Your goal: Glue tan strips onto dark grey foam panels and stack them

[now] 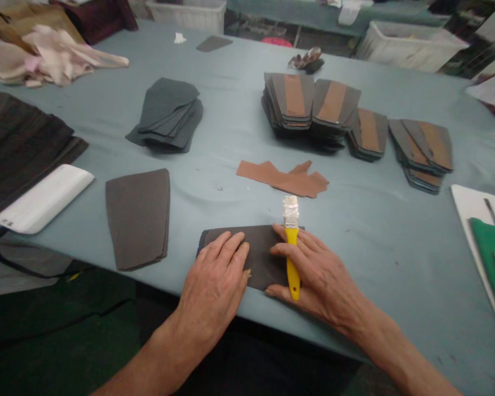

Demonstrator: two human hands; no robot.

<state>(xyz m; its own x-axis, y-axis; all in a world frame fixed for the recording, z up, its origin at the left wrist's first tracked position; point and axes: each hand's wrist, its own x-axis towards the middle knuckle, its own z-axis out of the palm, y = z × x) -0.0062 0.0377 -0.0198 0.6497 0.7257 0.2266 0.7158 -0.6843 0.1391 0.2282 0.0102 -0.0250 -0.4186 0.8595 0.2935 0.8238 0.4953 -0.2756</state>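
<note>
A dark grey-brown fabric piece (260, 256) lies at the table's front edge under both hands. My left hand (218, 275) rests flat on its left part, fingers together and stretched out, gripping nothing. My right hand (313, 269) holds a yellow-handled brush (292, 258) between its fingers, bristles pointing away from me, while its fingertips touch the right part of the fabric. The bristles look coated in white. Beyond the brush lies an irregular brown scrap (282, 179). To the left sits a small stack of dark cut pieces (138, 220).
Dark pieces with brown strips (334, 104) stand in stacks at back right. A dark green-grey stack (169, 113) lies at back left. A white device (45, 198) sits on the left, a white board (470, 220) on the right. Bins (408, 47) stand beyond the table (375, 220).
</note>
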